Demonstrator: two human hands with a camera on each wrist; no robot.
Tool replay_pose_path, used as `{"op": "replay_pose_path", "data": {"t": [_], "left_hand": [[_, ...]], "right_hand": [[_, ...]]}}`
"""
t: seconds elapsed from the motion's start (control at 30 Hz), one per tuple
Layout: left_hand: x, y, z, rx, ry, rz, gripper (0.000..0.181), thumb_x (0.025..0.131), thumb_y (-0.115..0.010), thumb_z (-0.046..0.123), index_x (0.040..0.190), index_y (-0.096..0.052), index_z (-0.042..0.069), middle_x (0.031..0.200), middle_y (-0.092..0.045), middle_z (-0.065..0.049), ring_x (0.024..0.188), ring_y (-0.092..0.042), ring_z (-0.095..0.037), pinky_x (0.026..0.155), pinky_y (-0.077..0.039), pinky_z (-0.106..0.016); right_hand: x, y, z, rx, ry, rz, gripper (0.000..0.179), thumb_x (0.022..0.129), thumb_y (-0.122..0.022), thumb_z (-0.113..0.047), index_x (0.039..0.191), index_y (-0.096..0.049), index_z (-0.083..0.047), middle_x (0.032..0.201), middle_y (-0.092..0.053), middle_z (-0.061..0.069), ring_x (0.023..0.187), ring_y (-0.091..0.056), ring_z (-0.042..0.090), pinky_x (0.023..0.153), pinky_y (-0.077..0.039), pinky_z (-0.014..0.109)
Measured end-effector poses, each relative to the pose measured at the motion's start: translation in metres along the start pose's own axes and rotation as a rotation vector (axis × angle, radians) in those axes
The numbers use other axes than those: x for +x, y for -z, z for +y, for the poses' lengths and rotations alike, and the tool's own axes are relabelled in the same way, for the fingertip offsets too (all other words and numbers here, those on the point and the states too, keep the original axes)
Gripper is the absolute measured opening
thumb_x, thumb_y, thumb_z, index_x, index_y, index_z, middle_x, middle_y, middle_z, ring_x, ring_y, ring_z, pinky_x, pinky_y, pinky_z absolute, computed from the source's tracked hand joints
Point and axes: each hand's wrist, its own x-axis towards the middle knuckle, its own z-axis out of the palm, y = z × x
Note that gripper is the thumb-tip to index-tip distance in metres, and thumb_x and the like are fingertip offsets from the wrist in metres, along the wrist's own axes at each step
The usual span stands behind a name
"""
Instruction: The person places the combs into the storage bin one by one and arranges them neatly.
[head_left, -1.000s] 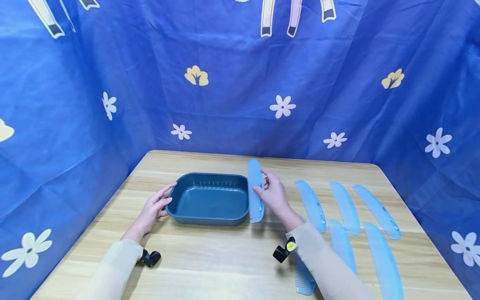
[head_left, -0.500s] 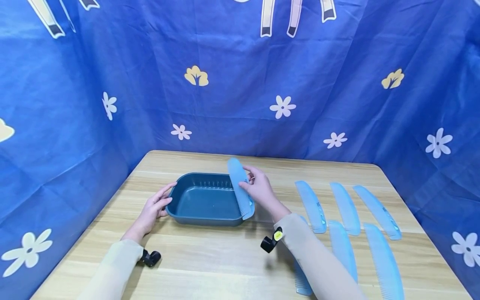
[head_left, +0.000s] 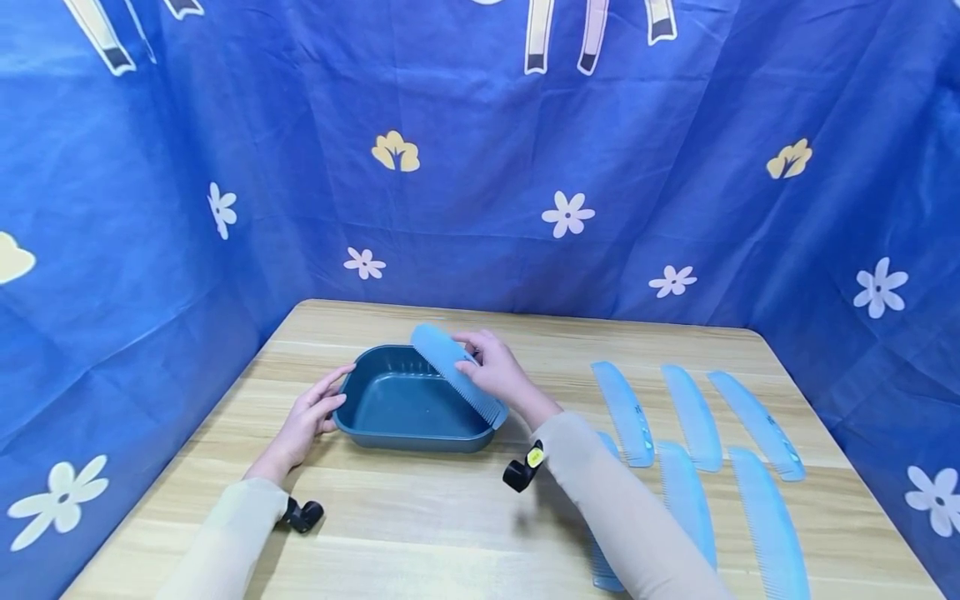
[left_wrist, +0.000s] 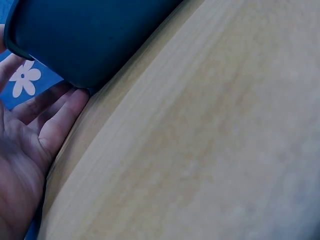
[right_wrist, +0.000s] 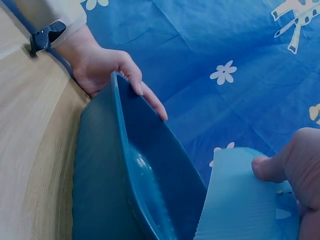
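A dark teal plastic basin [head_left: 420, 442] stands on the wooden table. My left hand [head_left: 300, 423] holds its left end; in the right wrist view the thumb laps over the rim, while the left wrist view shows other fingers [left_wrist: 65, 117] low against the outer wall. With my right hand [head_left: 498, 371] I pinch a light blue comb [head_left: 442, 357] by its curved back, thumb on the near face. The comb slants over the basin's right part, teeth toward the inside, its lower end overlapping the right rim in the head view. No other comb shows inside the basin.
Several more blue combs lie on the right of the table, among them one comb [head_left: 622, 412] close to my right forearm, which partly covers another comb [head_left: 606, 562]. Blue patterned cloth [head_left: 480, 183] hangs behind and at both sides.
My right hand has carried the comb leftward from beside the basin to over its right part, tilting it from near upright to a slant. The left hand and basin have stayed in place.
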Motion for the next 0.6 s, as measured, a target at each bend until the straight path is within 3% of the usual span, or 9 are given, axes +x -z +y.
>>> {"op": "replay_pose_path", "data": {"t": [0.17, 0.4, 0.6], "left_hand": [[-0.002, 0.000, 0.004, 0.008, 0.004, 0.001, 0.050, 0.098, -0.045, 0.017, 0.146, -0.030, 0.011, 0.126, -0.033, -0.024, 0.090, -0.059, -0.014, 0.068, -0.055, -0.030], [-0.002, 0.000, 0.004, 0.021, 0.007, -0.007, 0.050, 0.098, -0.044, 0.017, 0.146, -0.030, 0.012, 0.134, -0.028, -0.028, 0.099, -0.057, -0.015, 0.073, -0.054, -0.032], [-0.001, 0.000, 0.002, 0.023, -0.003, -0.002, 0.050, 0.098, -0.045, 0.017, 0.145, -0.031, 0.011, 0.129, -0.036, -0.025, 0.097, -0.059, -0.013, 0.072, -0.054, -0.032]], "right_hand": [[0.002, -0.006, -0.003, 0.018, 0.067, -0.029, 0.042, 0.085, -0.065, -0.004, 0.126, -0.058, -0.008, 0.091, -0.047, 0.004, 0.077, -0.048, 0.016, 0.067, -0.045, 0.023], [-0.002, -0.014, -0.007, -0.004, 0.141, -0.104, 0.038, 0.088, -0.063, -0.008, 0.126, -0.059, -0.011, 0.094, -0.047, 0.001, 0.077, -0.046, 0.016, 0.065, -0.042, 0.023], [0.001, -0.020, -0.005, -0.059, 0.192, -0.165, 0.037, 0.090, -0.061, -0.011, 0.126, -0.059, -0.015, 0.096, -0.049, -0.002, 0.078, -0.046, 0.013, 0.064, -0.043, 0.023]]}}
